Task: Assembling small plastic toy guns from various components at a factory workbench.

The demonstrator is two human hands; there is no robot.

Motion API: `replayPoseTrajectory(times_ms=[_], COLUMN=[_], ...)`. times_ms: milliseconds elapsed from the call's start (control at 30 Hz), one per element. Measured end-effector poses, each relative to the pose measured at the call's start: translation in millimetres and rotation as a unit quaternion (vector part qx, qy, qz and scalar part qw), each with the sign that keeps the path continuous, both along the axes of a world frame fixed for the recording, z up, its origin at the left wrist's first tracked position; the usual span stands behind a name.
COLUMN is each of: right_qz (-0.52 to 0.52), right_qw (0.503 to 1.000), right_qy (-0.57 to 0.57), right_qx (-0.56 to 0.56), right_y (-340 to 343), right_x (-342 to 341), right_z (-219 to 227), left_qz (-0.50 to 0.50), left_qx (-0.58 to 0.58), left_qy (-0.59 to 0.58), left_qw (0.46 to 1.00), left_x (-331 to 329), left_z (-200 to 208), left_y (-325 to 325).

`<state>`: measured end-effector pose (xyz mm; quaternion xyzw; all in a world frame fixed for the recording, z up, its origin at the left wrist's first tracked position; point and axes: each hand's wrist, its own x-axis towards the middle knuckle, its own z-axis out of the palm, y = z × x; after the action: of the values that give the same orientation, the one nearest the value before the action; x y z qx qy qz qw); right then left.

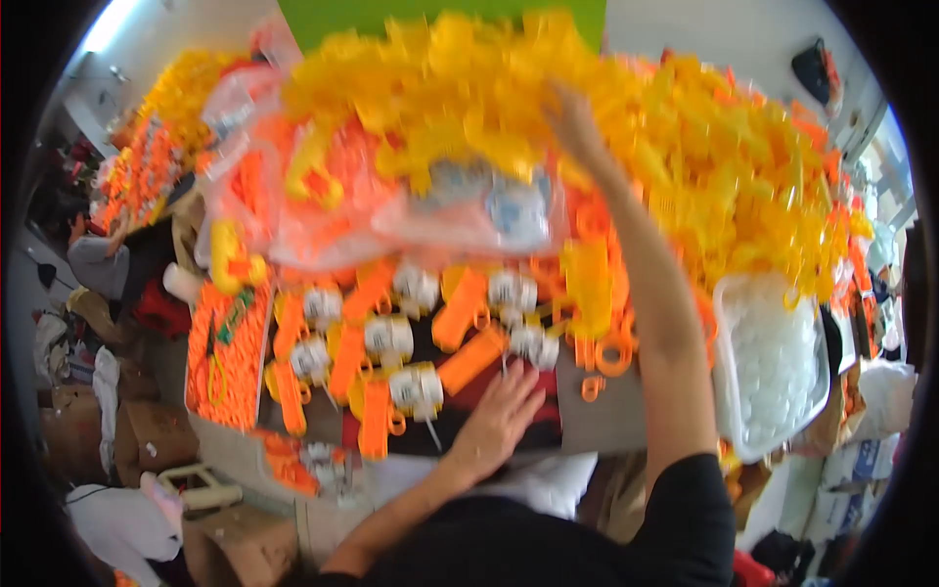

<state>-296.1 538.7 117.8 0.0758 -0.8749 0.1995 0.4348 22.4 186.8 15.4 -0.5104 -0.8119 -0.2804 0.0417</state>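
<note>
My left hand (497, 421) lies with its fingers spread at the table's near edge. Just beyond its fingertips is a plastic assembly with a long orange piece (473, 359) and a white cylinder (534, 345). Several similar orange, yellow and white assemblies (388, 338) lie in rows to the left. My right arm is stretched far forward, and my right hand (575, 122) is at the heap of yellow plastic parts (469, 78). Motion blurs its fingers, so whether they grip a part cannot be made out. A single yellow part (588, 284) stands beside my right forearm.
On the left, a tray of small orange pieces (230, 391) holds a yellow-handled tool (216, 377). Clear plastic bags (333, 220) of orange parts lie mid-table. A white bin (726, 372) of translucent pieces stands at right. Another person (98, 259) sits far left; cardboard boxes (240, 543) are below.
</note>
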Motion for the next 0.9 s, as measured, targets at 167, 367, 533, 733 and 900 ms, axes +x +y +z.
replayPoseTrajectory(times_ms=[167, 367, 533, 733, 900], right_qz=[-0.078, -0.093, -0.331, -0.325, -0.378], right_qw=[0.988, 0.989, 0.937, 0.931, 0.861], right_qy=[-0.135, -0.016, -0.018, -0.103, -0.337], right_qx=[-0.007, -0.113, -0.110, -0.133, -0.052], right_y=[27, 79, 171, 192, 150], right_x=[22, 95, 167, 181, 136], right_z=[24, 36, 35, 24, 11], left_qz=[0.025, 0.023, 0.013, 0.011, 0.020], left_qx=[0.030, 0.011, -0.007, -0.018, -0.020], left_qy=[-0.029, -0.012, -0.006, -0.009, -0.028], left_qw=[0.999, 1.000, 1.000, 1.000, 0.999], left_x=[-9, 2, 8, 6, 6], left_z=[-1, 1, 3, 6, 8], left_y=[8, 4, 3, 3, 3])
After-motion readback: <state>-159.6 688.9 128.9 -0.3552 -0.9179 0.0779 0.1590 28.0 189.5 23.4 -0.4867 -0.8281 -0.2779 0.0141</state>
